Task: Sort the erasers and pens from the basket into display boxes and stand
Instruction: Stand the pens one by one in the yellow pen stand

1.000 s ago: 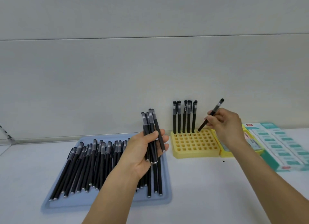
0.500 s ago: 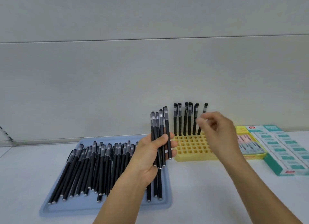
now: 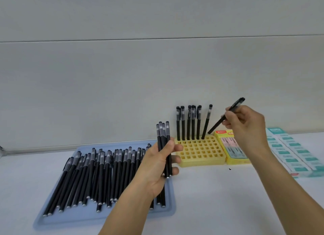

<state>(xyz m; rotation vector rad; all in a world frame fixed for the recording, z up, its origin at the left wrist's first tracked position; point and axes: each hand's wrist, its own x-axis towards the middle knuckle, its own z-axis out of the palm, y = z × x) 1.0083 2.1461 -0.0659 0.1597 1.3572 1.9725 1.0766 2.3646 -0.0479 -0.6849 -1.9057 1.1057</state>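
Pen (image 3: 226, 115) pinched slantwise in my right hand (image 3: 245, 124), tip hovering over the back right corner of the yellow stand (image 3: 198, 152), beside six pens (image 3: 191, 122) standing in its back row. My left hand (image 3: 157, 164) grips a spare bundle (image 3: 164, 147) over the blue tray (image 3: 168, 196) at the bench's left. I'd straighten the pen upright before lowering it into the next free hole.

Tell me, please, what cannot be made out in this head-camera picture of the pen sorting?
- Print on the yellow eraser box: too small, partly behind the right hand.
- Teal eraser boxes: cut off by the right edge.
- Exact pen count in the left hand: pens overlap, fingers cover them.
- Tray pens: overlap hides the count.
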